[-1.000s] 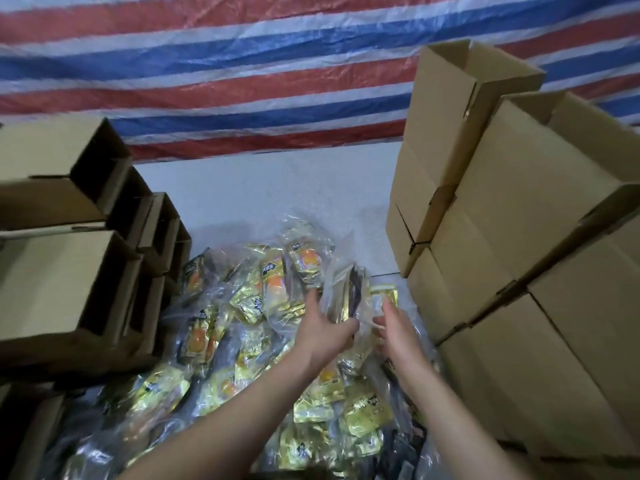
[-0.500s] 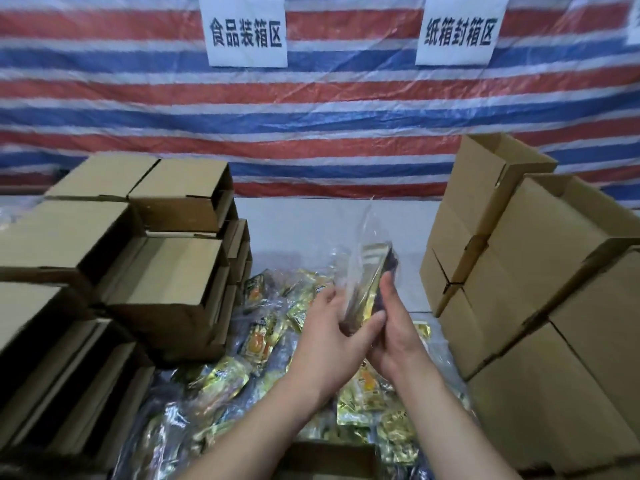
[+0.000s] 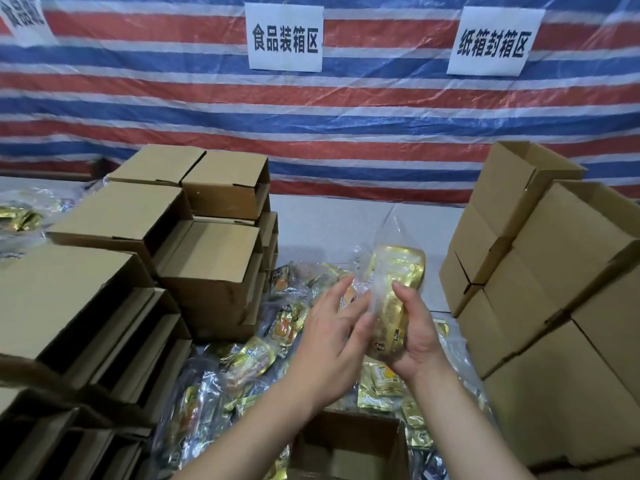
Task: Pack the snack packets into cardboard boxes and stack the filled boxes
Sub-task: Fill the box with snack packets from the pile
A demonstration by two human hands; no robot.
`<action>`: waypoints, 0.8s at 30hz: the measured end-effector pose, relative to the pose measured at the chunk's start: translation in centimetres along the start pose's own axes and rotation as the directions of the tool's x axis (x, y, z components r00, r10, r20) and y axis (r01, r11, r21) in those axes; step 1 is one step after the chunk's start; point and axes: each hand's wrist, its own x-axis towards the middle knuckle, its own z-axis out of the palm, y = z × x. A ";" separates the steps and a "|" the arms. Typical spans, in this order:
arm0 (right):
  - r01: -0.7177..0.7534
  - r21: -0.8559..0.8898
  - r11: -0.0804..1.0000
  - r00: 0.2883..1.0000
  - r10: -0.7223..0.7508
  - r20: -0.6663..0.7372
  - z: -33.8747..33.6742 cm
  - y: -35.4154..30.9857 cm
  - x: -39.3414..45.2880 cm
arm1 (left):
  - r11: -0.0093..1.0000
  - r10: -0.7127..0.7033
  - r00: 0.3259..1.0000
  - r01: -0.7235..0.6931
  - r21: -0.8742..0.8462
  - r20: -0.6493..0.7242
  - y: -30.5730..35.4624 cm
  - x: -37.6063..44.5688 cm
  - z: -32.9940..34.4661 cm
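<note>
Gold packet (image 3: 394, 299) now gripped by right hand (image 3: 415, 334) alone, left hand (image 3: 332, 337) released beside it

Both bare forearms are extended forward and upward from the bottom edge of the view, converging at a gold snack packet (image 3: 394, 299) held upright. The right hand (image 3: 414, 336) is wrapped around the packet's right side, thumb toward the camera, fingers curled behind it in a firm grip. The left hand (image 3: 332, 341) is held just left of the packet, back toward the camera, fingers straight and slightly spread, the fingertips (image 3: 363, 301) laid against the packet's left edge.
</note>
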 end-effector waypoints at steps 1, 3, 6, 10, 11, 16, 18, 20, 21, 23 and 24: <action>-0.013 0.013 1.000 1.000 0.012 0.018 0.0 0.1 -0.3 | 0.998 -0.009 1.000 0.007 -0.067 -0.023 0.0 -0.2 -0.3; -0.028 0.055 0.998 0.999 0.026 0.025 -0.2 0.1 -0.8 | 0.983 0.004 0.998 -0.015 -0.183 -0.060 -0.2 -0.6 -0.8; -0.020 0.091 0.996 0.999 0.017 0.041 -1.1 -0.5 -1.5 | 0.960 -0.020 0.998 0.001 -0.280 -0.065 -1.5 -1.3 -1.7; -0.052 0.043 0.998 0.996 0.049 0.071 -2.5 -1.8 -2.6 | 0.946 -0.256 0.962 0.270 -0.179 0.100 -6.0 -2.5 -1.8; -0.068 0.012 0.998 0.996 0.067 0.060 -2.8 -2.1 -2.8 | 0.937 -0.308 0.938 0.328 -0.119 0.159 -7.3 -3.1 -1.5; -0.175 -0.264 0.948 0.980 0.194 0.048 -4.0 -2.6 -4.0 | 0.878 -0.444 0.813 0.480 0.000 0.375 -12.6 -6.5 1.1; -0.252 -0.416 0.874 0.958 0.285 0.020 -4.2 -2.4 -4.3 | 0.826 -0.492 0.741 0.563 -0.024 0.457 -13.8 -7.6 2.2; -0.308 -0.548 0.777 0.932 0.363 -0.008 -4.2 -1.9 -4.4 | 0.785 -0.521 0.693 0.618 -0.038 0.498 -14.8 -8.3 3.4; -0.322 -0.598 0.734 0.920 0.392 -0.014 -4.0 -1.6 -4.4 | 0.774 -0.533 0.678 0.632 -0.032 0.506 -15.1 -8.7 3.9; -0.311 -0.738 0.599 0.899 0.438 -0.023 -3.3 -0.9 -4.0 | 0.748 -0.537 0.687 0.656 -0.101 0.489 -15.5 -9.1 4.5; -0.276 -0.836 0.473 0.889 0.456 -0.036 -2.9 -0.3 -3.7 | 0.722 -0.537 0.698 0.670 -0.169 0.474 -15.6 -9.2 4.7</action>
